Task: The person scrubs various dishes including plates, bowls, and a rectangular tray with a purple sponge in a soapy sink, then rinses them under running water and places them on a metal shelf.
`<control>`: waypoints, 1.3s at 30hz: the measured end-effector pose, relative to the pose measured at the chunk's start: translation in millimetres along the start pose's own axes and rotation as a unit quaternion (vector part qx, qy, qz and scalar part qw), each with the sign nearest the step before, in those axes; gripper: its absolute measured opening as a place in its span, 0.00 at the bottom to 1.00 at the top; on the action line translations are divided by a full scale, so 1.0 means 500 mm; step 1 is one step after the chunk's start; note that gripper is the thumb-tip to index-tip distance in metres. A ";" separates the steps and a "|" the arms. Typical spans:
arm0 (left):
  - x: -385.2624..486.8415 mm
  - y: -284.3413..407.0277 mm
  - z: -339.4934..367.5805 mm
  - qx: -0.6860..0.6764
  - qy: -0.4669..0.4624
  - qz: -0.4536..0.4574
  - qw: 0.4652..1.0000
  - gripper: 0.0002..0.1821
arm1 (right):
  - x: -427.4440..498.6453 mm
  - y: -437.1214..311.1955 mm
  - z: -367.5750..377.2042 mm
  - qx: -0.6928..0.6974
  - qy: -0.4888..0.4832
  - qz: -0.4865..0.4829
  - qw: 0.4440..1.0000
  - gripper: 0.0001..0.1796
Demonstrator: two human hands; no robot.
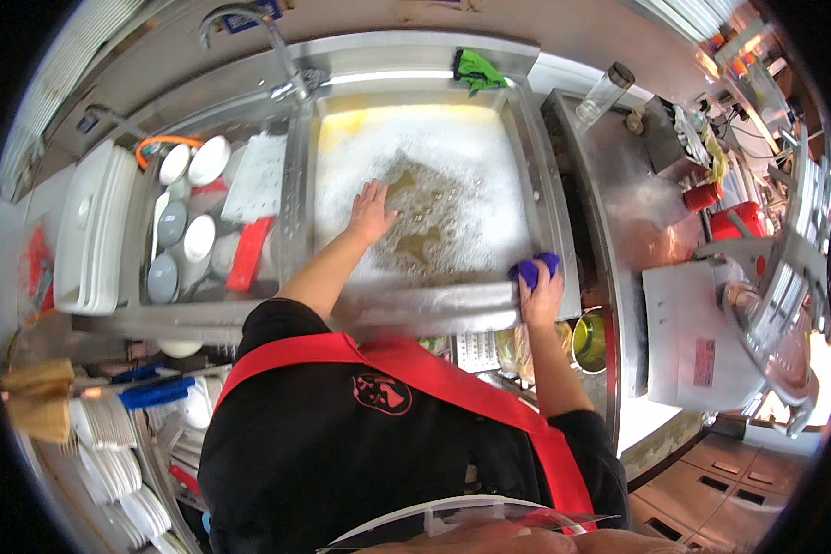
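A stainless steel sink basin [426, 305] full of foamy water lies in front of me. My left hand [372, 211] is over the foam at the basin's left side, its fingers apart and nothing in it; whether it touches the water I cannot tell. At the basin's front right corner, my right hand [543, 294] grips a purple cloth [538, 270] against the metal rim. A green cloth [480, 71] hangs on the back rim. The left basin holds white bowls [209, 161], grey bowls [172, 223], a white board [256, 178] and a red object [250, 253].
A curved faucet [282, 52] rises behind the basins. White trays [95, 232] stand upright at the far left, above shelves with stacked plates [104, 422]. On the right are a steel counter [623, 173], a clear bottle [604, 95] and a metal machine [699, 336].
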State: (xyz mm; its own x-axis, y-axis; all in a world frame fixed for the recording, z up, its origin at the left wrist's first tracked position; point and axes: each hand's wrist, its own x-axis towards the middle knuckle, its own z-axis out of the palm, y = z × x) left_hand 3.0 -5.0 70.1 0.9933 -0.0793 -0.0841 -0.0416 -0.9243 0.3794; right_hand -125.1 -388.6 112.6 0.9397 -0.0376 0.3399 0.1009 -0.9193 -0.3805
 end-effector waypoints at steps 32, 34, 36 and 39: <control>0.363 0.167 0.255 -0.052 -0.193 0.051 0.978 0.24 | 0.015 -0.019 -0.029 0.004 -0.079 0.113 0.990 0.37; 0.324 0.183 0.242 -0.066 -0.214 0.069 0.972 0.24 | 0.014 -0.019 -0.031 0.006 -0.080 0.110 0.991 0.36; 0.295 0.188 0.229 -0.073 -0.226 0.073 0.968 0.24 | 0.013 -0.020 -0.033 0.010 -0.076 0.107 0.991 0.36; 0.274 0.161 0.205 -0.044 -0.219 0.025 0.974 0.23 | 0.014 -0.021 -0.034 0.005 -0.068 0.099 0.993 0.36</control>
State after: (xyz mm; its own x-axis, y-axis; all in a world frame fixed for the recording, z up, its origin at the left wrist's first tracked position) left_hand 124.6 -128.7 -5.2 0.8478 -0.2927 -0.4422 -0.0601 -0.8816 0.4682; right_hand -125.2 -386.0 133.6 0.9769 -0.1632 0.1379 -0.0877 -0.8948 -0.4377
